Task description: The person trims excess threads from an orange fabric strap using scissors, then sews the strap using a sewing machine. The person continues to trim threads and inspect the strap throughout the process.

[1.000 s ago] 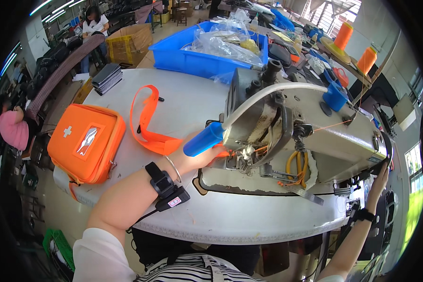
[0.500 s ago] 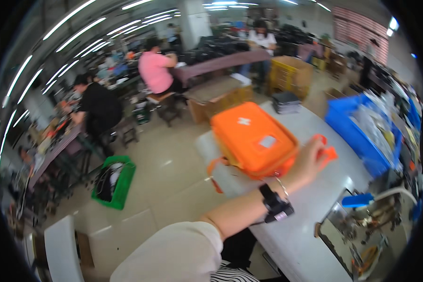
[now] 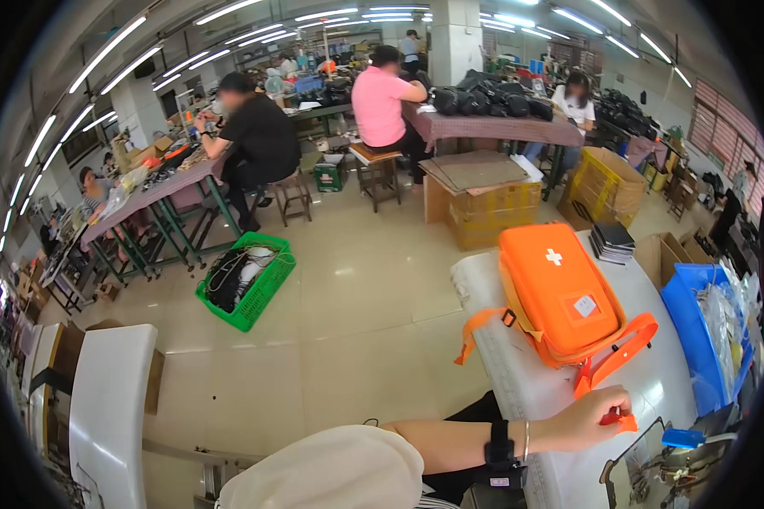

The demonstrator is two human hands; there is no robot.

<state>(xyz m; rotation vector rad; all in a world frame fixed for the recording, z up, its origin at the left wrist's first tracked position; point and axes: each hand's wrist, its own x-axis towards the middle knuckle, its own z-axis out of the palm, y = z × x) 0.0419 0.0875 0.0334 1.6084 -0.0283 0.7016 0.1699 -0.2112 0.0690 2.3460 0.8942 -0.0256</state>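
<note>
My left hand [image 3: 587,417] reaches across to the right over the near part of the white table [image 3: 505,356], its fingers closed around a small orange strip [image 3: 626,422]. The strip's end sticks out of the fist; whether it joins anything else is hidden. Just beyond lies an orange backpack-like bag [image 3: 560,293] with a white cross and a pale label on its front. An orange strap [image 3: 624,348] loops off its near right side, apart from my hand. Another strap [image 3: 482,327] with a black buckle hangs at its left, past the table edge. My right hand is out of view.
A blue bin [image 3: 696,339] of clear plastic bags stands right of the table. Black flat items [image 3: 613,242] are stacked behind the bag. At near right is a machine with a blue part [image 3: 682,439]. A green crate [image 3: 267,293] sits on the floor; several people work at tables beyond.
My left hand has drawn back from beside the bag toward me, still closed on orange material. The view has swung left, so the bag appears farther right. The bag's strap loop is now in plain sight.
</note>
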